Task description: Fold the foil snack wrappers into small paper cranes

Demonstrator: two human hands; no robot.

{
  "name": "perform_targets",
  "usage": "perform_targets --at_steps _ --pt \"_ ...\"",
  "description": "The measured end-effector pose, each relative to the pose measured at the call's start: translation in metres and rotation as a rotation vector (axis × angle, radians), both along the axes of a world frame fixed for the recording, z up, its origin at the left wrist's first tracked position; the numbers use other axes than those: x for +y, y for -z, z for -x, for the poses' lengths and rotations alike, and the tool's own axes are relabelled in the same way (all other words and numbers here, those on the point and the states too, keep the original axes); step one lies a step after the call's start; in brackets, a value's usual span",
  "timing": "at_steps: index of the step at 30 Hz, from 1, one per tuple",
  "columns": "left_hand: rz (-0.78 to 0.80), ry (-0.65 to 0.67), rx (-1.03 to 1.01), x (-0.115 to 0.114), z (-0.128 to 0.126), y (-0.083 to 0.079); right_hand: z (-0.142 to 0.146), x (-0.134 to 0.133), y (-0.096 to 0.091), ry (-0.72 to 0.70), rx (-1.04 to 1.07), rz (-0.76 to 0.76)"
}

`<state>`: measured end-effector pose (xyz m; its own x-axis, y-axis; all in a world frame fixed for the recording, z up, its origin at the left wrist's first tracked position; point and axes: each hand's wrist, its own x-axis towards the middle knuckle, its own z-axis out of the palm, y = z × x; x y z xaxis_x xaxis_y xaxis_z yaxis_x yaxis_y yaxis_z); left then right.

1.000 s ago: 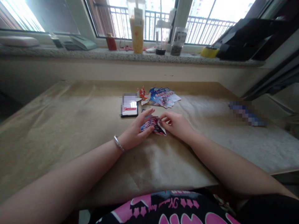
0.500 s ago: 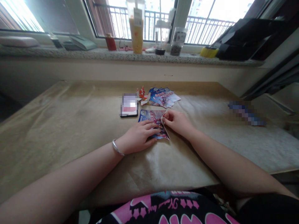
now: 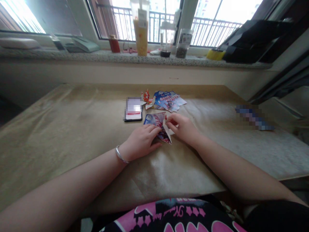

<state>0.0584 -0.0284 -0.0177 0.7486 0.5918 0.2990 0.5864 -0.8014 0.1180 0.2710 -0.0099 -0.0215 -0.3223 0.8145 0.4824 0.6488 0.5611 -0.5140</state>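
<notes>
From my distant seat I follow two bare hands over a wide bench with a dull gold, cloth-like cover (image 3: 84,129). Between them, near the middle and just in front of the other papers, lies the glossy blue-and-red printed paper sheet (image 3: 155,119). The left hand (image 3: 142,138) rests palm down on its near left part, fingers spread and that grip loose, closed around nothing; I read it as a weight that stops the sheet sliding. The right hand (image 3: 181,125) works the opposite edge, its grip closed, thumb and fingertips pinching a turned-up flap whose pale underside shows. One hand anchoring and one lifting seems sensible to me, since thin paper would otherwise drag along.

Beyond, a fanned stack of similar blue printed sheets (image 3: 166,100) overlaps loosely, probably set back to leave working room. Just beside it sits a crumpled-looking orange-and-white paper piece (image 3: 146,96) (folded or merely crushed, I can't tell from here). Left of the sheet, a dark-edged rectangular slab with a pale lilac face (image 3: 134,109) lies flat, face up, perhaps so that it can be seen at a glance.
</notes>
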Motion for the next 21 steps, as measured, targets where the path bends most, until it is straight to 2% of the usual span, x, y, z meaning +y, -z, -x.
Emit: perform_targets --at_steps 3,9,13,16,21 --pt "-0.042 -0.012 0.020 0.001 0.002 0.001 -0.001 -0.001 -0.004 -0.076 -0.080 -0.084" --pt "-0.080 -0.019 -0.028 0.006 0.004 0.004 -0.006 0.004 -0.001 -0.106 -0.043 -0.057" --pt "-0.027 -0.014 -0.098 0.008 0.005 0.004 -0.012 0.005 -0.001 -0.213 -0.031 -0.051" --pt "0.014 -0.015 -0.165 0.009 0.005 0.004 -0.015 0.005 -0.003 -0.297 -0.050 0.032" --pt "0.116 0.016 -0.177 0.008 0.005 0.002 -0.017 0.006 -0.003 -0.290 -0.083 0.060"
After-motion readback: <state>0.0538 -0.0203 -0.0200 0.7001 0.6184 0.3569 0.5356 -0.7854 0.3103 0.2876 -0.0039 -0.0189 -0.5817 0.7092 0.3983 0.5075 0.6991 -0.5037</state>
